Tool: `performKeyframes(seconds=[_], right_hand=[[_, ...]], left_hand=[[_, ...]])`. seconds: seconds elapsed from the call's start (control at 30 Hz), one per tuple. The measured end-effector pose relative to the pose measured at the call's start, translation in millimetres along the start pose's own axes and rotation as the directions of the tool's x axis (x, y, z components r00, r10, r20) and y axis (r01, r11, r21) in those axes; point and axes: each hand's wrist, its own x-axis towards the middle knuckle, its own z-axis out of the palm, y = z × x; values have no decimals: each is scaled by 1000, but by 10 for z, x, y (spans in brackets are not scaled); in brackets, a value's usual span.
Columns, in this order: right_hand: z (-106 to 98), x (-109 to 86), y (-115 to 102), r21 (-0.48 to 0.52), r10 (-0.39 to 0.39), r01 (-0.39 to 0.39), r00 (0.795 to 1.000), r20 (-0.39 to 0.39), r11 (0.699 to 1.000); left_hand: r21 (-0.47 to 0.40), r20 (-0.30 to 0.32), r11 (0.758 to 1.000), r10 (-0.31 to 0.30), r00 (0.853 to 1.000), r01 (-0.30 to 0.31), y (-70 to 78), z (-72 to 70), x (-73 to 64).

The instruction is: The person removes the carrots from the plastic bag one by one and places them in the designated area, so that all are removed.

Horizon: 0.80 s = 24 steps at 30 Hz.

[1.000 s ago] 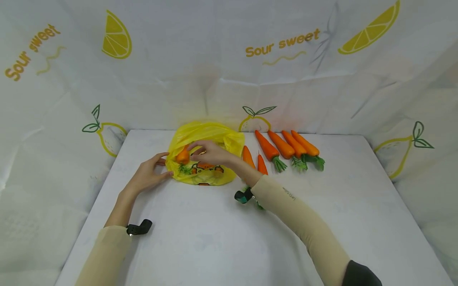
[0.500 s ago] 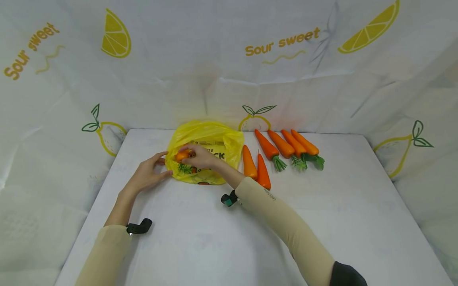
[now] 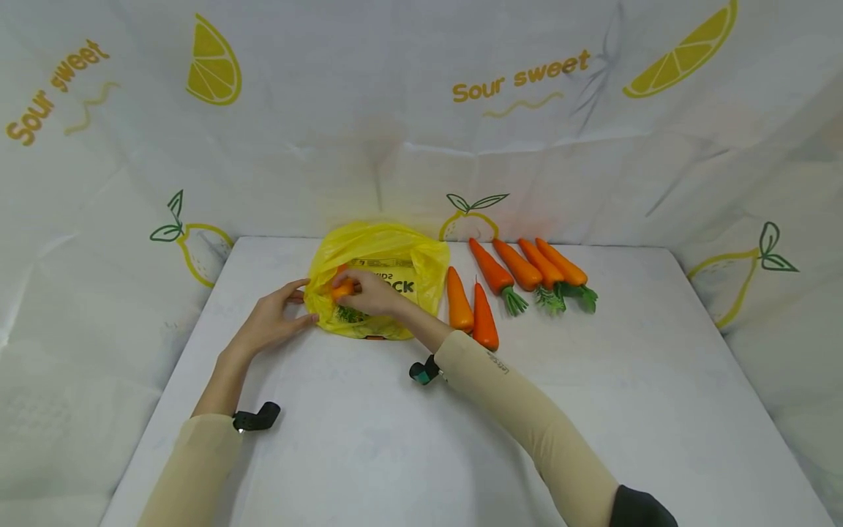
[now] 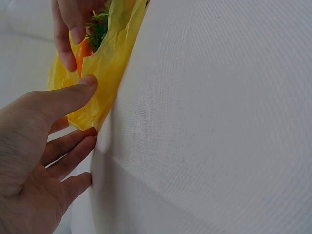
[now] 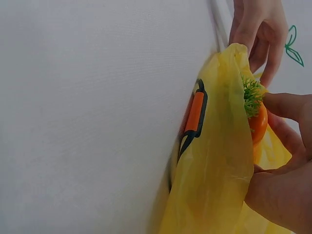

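Observation:
A yellow plastic bag (image 3: 428, 274) with dark printing lies with its mouth spread. My left hand (image 3: 279, 320) holds the bag's left edge, thumb on the outside and fingers behind it in the left wrist view. Inside the mouth, my right hand (image 3: 372, 293) grips an orange carrot (image 3: 342, 290) between thumb and fingers. The right wrist view shows this carrot's orange body (image 5: 260, 126) beside a green leafy top (image 5: 252, 95), partly covered by the bag wall. The bag hides the lower part of the carrot.
Right of the bag lie two carrots, a thick one (image 3: 459, 301) and a slimmer one (image 3: 485, 322). Farther right, several carrots with green tops (image 3: 490, 265) lie along the back edge of the white table (image 3: 369, 439). A lemon-printed white sheet (image 3: 369, 95) hangs behind.
My right hand has moved left and down inside the bag, closing on the carrot there. The right forearm has shifted left, uncovering the two nearer carrots. The left hand stays still.

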Motion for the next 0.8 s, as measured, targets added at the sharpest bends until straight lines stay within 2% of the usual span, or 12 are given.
performKeyframes(seconds=[0.23, 0.57, 0.67, 0.8], right_hand=[[-24, -48, 27, -8, -6, 6, 1000, -7, 1000], [-5, -52, 73, -5, 65, -66, 990, -126, 998], [-34, -60, 70, 55, 113, -106, 984, -139, 993], [-127, -111, 37, 149, 167, -150, 980, -108, 977]], left_hand=[[-11, 7, 1000, -8, 1000, 8, 20, 7, 7], [-8, 11, 1000, -14, 1000, 14, -5, 1, 10], [-8, 13, 1000, -18, 1000, 18, -11, 12, 15], [-10, 10, 1000, -21, 1000, 21, -14, 16, 13]])
